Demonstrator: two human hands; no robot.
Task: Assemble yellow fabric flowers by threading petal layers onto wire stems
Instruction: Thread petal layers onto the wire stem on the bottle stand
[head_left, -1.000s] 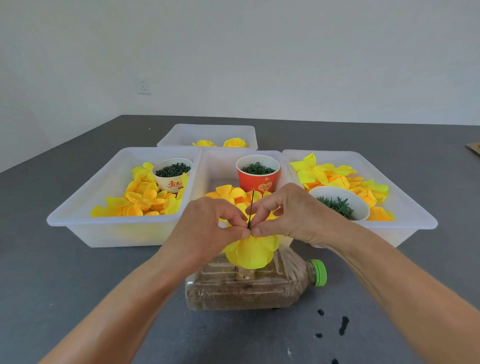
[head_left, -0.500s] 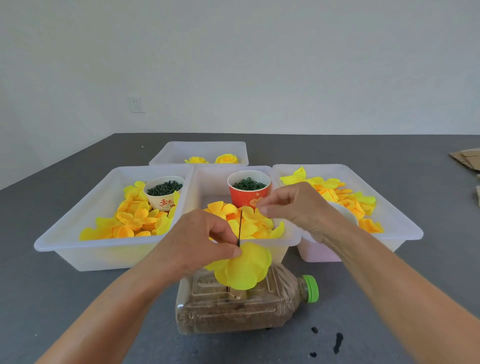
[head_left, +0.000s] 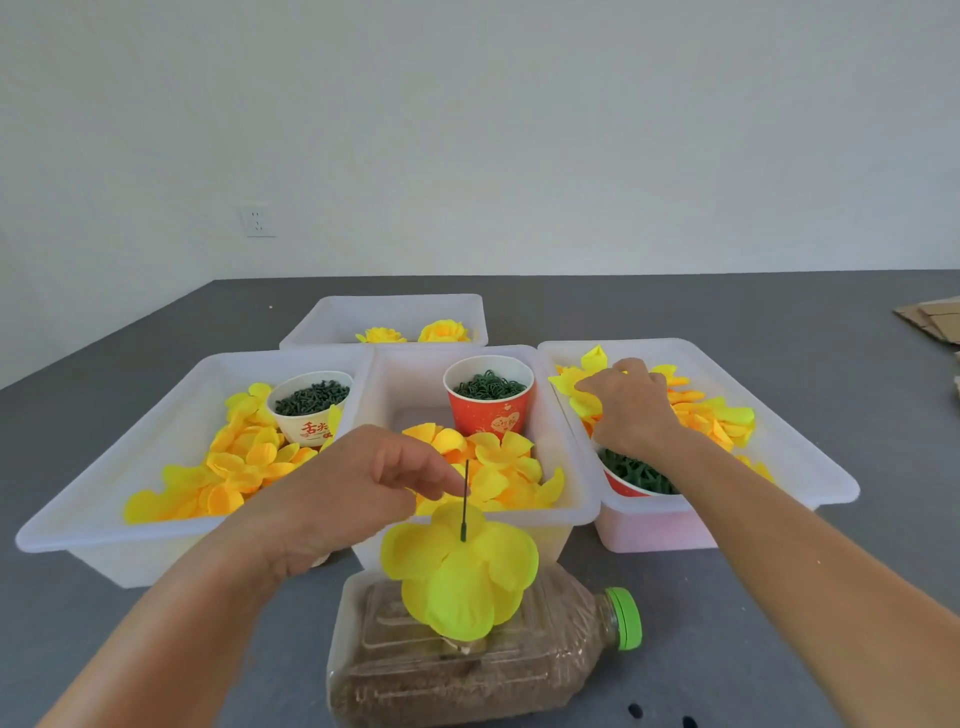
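The left hand (head_left: 358, 493) is hovering beside the wire stem (head_left: 465, 493), fingers loosely curled, and whether a fingertip is touching it I cannot tell. The stem is standing in the sand-filled bottle (head_left: 467, 670), with the yellow petal layer (head_left: 460, 571) sitting threaded on it. The right hand (head_left: 631, 410) is well apart, fingers pressing into the petals in the right tray (head_left: 810, 467), grip hidden. Risk here, I'd say: petals clinging together, so several come up, or the unsteadied stem tilting.

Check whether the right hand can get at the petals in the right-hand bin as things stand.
Probably yes: the right hand is already down on the petals in the right bin, with nothing over the pile.
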